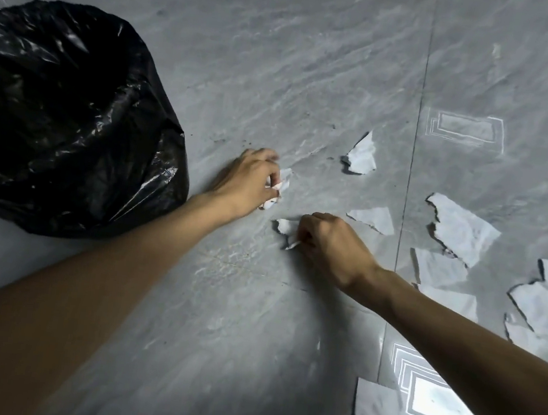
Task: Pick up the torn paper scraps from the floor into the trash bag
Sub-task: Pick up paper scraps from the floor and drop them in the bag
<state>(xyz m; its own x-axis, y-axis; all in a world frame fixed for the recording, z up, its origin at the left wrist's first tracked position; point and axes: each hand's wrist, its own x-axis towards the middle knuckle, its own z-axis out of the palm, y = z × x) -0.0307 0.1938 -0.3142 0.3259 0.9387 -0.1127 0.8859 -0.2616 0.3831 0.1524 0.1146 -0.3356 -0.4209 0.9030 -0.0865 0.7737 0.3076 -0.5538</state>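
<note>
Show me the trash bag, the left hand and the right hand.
trash bag [69,120], head view, crinkled front wall.
left hand [248,183], head view, back of hand.
right hand [333,245], head view, back of hand.

An indoor room with a grey marble-look tiled floor [316,74]. Ceiling-light reflections [465,129] gleam beyond the right hand [333,245].

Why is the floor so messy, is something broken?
Nothing is broken. Torn paper scraps lie scattered over the grey floor, mostly right of the hands. The left hand and right hand each hold bits; the trash bag sits open.
</note>
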